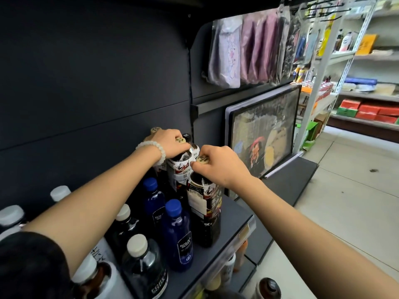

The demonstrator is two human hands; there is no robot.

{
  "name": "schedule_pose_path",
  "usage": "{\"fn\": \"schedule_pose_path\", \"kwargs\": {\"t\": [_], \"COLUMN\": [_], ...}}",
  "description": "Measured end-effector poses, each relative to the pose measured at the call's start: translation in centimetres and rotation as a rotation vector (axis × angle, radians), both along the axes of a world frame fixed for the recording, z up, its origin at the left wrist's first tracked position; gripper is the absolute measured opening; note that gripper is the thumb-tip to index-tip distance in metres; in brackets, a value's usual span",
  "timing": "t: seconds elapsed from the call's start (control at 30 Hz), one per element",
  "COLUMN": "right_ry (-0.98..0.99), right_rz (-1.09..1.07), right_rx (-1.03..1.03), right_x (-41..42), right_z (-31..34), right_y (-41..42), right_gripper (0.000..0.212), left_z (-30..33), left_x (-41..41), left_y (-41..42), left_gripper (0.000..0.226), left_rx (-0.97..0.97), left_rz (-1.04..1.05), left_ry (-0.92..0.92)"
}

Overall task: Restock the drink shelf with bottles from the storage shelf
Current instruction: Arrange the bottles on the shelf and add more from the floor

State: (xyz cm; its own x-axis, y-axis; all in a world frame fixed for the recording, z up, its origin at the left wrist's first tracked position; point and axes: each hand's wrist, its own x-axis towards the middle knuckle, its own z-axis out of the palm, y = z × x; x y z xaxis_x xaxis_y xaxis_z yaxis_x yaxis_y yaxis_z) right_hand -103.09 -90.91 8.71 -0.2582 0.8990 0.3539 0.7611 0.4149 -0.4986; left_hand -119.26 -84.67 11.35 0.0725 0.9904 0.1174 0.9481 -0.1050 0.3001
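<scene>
On the dark drink shelf, near its right end, a coffee bottle with a gold cap is standing upright at the front edge, and the right hand is gripping it by the neck, fingers curled round just under the cap. Right behind it, touching, a second coffee bottle of the same kind is being held by the left hand, whose fingers are curling over its top and gold cap; whether that bottle is resting on the shelf cannot be told, since its base is hidden. A white bead bracelet is sitting on the left wrist.

Just left of the coffee bottles, two blue-capped bottles are standing one behind the other, and further left white-capped dark bottles are filling the shelf under the left forearm. A black back panel is rising behind them all.

To the right, a framed picture wrapped in plastic is leaning on a lower ledge, with bagged purple goods hanging above it. Farther right, white shelving is holding boxes and small goods beside a tiled floor.
</scene>
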Motion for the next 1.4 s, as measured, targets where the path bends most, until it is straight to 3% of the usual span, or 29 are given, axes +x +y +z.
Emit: {"fn": "schedule_pose_path", "kwargs": {"t": [0.2, 0.5, 0.73, 0.9, 1.2, 1.4], "right_ry": [0.025, 0.035, -0.026, -0.099, -0.228, -0.371], "right_rz": [-0.03, -0.024, -0.026, -0.018, -0.053, -0.119], "right_rx": [-0.044, -0.073, -0.038, -0.069, -0.062, 0.106], "right_x": [-0.1, -0.2, -1.0, -1.1, -0.2, 2.6], "right_z": [0.3, 0.5, 0.4, 0.9, 2.5, 2.0], "right_y": [0.0, 0.5, 0.9, 1.1, -1.0, -6.1], "right_gripper": [0.025, 0.024, 0.036, 0.023, 0.046, 0.041], "left_z": [-0.6, -0.9, -0.7, -0.9, 0.1, 0.1], "left_x": [-0.9, -0.6, -0.2, -0.4, -1.3, 0.4], "left_y": [0.7, 0.7, 0.7, 0.3, -3.3, -9.6], "left_gripper": [0.024, 0.03, 0.03, 0.033, 0.04, 0.034], "left_rx": [-0.006, -0.007, 0.001, 0.015, 0.269, 0.424], "left_rz": [-0.018, 0.003, 0.025, 0.041, 0.048, 0.014], "left_ry": [-0.113, -0.095, -0.065, -0.03, 0.106, 0.203]}}
